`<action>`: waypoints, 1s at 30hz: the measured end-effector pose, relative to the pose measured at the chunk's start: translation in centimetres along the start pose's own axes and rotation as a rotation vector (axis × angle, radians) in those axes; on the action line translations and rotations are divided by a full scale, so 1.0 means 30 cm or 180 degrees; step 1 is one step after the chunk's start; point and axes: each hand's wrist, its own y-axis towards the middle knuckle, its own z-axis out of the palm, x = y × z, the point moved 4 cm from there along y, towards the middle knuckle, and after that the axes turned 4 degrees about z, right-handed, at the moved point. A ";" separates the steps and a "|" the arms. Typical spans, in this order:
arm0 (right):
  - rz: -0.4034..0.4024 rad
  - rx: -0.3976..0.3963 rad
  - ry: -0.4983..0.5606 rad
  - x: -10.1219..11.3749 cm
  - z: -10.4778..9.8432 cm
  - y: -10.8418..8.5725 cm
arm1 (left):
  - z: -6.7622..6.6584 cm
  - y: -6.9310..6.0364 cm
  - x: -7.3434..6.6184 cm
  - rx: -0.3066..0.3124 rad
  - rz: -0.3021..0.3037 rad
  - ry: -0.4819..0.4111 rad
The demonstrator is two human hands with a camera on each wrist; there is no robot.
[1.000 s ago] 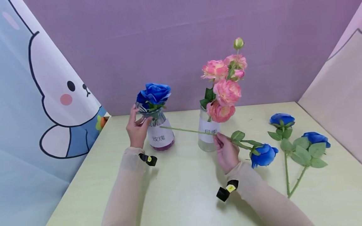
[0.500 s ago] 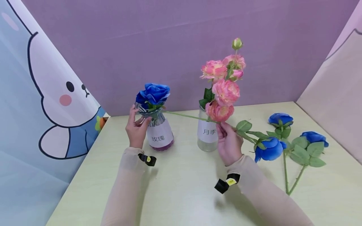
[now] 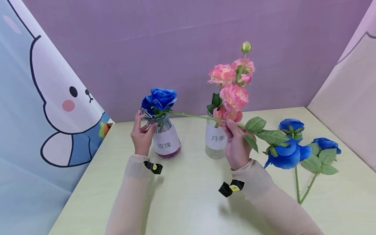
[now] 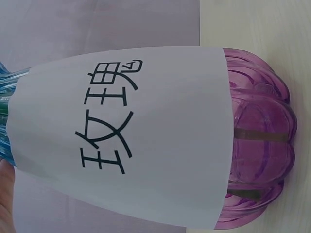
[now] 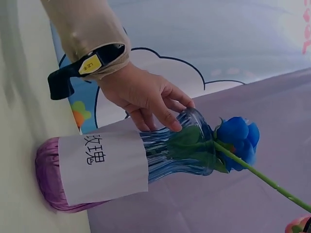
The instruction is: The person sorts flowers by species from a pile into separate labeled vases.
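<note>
A purple backdrop (image 3: pixel 176 49) is filling the rear, and on the pale bench (image 3: pixel 188 202) a purple-based vase (image 3: pixel 166 137) is being held upright. To that vase's right, a pink spray (image 3: pixel 233 97) is being supported by a clear vase (image 3: pixel 215 140). A held blue rose (image 3: pixel 286 155) is being angled almost level, its bloom well to the right of the purple-based vase, while two loose blue roses (image 3: pixel 326 143) are lying on the bench, farther right of it.

Now the hands! The purple-based vase is being gripped around neck and rim by the left hand (image 3: pixel 143 137); to its right, the rose's stem (image 3: pixel 199 116) is being pinched by the right hand (image 3: pixel 238 147). A standing blue bloom (image 3: pixel 160 98) is already being displayed in the mouth. And the stem's tip is being presented right there; whether it is inside cannot be told.

Insertion is apparently being attempted. The next move is likely calling for the bloom end to be raised, and the stem tipped steeper and lowered, the vase being steadied throughout.
</note>
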 end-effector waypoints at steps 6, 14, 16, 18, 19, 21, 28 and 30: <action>-0.0359 0.0503 -0.0438 0.026 0.051 0.003 | -0.004 -0.004 -0.006 0.0023 -0.0021 -0.0008; -0.0914 0.1166 -0.1280 0.110 0.195 0.032 | -0.001 -0.004 -0.004 0.0023 0.0038 -0.0026; -0.0987 0.1330 -0.1566 0.134 0.250 0.045 | 0.002 -0.005 -0.001 0.0041 0.0049 -0.0012; -0.0818 0.1355 -0.1957 0.149 0.304 0.063 | 0.004 -0.007 0.000 0.0038 0.0069 -0.0010; -0.0696 0.1338 -0.2193 0.153 0.332 0.074 | 0.003 -0.007 0.000 0.0022 0.0095 -0.0005; -0.0375 0.1282 -0.2593 0.152 0.387 0.095 | -0.003 -0.005 0.001 -0.0013 0.0147 -0.0008; 0.0070 0.1850 -0.2618 0.087 0.554 0.154 | -0.011 -0.005 0.005 0.0016 0.0295 0.0047; 0.0095 0.1905 -0.2823 0.065 0.574 0.166 | -0.005 -0.008 0.007 0.0049 0.0305 0.0069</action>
